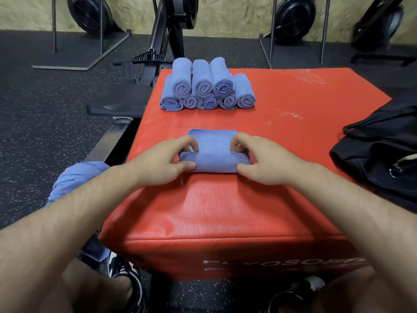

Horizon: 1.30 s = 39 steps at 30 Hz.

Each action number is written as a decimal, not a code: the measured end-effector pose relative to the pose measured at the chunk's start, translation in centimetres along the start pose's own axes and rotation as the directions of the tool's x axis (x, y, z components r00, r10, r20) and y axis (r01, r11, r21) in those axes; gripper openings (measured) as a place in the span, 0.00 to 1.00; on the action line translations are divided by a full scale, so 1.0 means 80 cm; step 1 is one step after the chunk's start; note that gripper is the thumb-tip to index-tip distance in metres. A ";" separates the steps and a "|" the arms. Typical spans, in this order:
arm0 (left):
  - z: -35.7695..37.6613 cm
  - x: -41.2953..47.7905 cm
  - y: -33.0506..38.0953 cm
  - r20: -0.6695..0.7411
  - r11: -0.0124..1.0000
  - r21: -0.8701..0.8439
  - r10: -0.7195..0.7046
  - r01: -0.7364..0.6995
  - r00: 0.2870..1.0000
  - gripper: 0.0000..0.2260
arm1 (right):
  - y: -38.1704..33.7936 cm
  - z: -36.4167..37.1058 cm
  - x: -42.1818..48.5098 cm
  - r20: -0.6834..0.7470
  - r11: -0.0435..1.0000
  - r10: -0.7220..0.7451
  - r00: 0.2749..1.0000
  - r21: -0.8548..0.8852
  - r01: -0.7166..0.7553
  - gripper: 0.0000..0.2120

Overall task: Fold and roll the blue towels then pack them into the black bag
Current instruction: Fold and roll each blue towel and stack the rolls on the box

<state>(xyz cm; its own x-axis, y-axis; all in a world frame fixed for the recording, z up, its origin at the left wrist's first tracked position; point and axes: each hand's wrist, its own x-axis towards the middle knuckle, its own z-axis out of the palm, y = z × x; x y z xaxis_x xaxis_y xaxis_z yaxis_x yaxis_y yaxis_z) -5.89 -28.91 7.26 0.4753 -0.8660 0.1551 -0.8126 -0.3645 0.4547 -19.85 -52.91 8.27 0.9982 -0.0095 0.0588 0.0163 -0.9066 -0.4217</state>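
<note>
Rolling is in hand: past a loose heap of blue cloth towels [74, 179], the left grip [158, 163] and right grip [264, 163] each pinch an end of the half-rolled blue microfibre towel [214, 162] on the red vinyl worktop [225, 211]. Next, its flat tail likely needs even rolling; the black fabric bag [379, 154] lies right.

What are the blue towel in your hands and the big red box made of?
The blue towel looks like soft microfibre cloth: matte, with a fine ribbed weave and a stitched hem. The red plyo box seems covered in vinyl: slightly shiny, with a woven grain. What is inside does not show.
</note>
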 end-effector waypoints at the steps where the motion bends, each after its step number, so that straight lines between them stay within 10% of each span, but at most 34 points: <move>1: 0.000 0.000 -0.001 0.008 0.999 -0.033 -0.029 0.029 1.000 0.11 | -0.002 -0.002 0.000 0.026 0.999 0.021 0.999 0.026 -0.021 0.14; 15: 0.008 0.021 0.005 -0.188 0.946 0.304 0.174 -0.111 0.967 0.09 | -0.006 0.008 0.016 -0.163 0.973 -0.140 0.977 -0.204 0.106 0.11; 20: 0.012 0.030 -0.006 -0.028 0.911 0.411 0.025 -0.011 0.999 0.28 | 0.003 0.006 0.025 -0.049 0.955 -0.051 0.997 -0.296 0.034 0.25; 30: -0.008 0.051 -0.011 0.177 0.979 0.182 -0.128 0.095 0.976 0.25 | 0.007 -0.016 0.048 0.187 0.995 0.087 0.978 0.037 -0.095 0.14; 39: 0.001 0.070 -0.008 -0.093 0.953 0.256 0.190 -0.161 0.977 0.13 | 0.020 -0.008 0.074 -0.100 0.997 -0.075 0.992 0.010 0.077 0.15</move>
<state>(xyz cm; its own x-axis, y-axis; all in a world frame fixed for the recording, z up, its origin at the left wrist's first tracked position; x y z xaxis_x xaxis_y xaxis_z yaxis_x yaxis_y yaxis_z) -2.71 -33.54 7.78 0.3416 -0.8838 0.3195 -0.9374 -0.2958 0.1839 -13.96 -54.70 8.49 0.9835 0.0166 0.1802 0.0932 -0.9003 -0.4252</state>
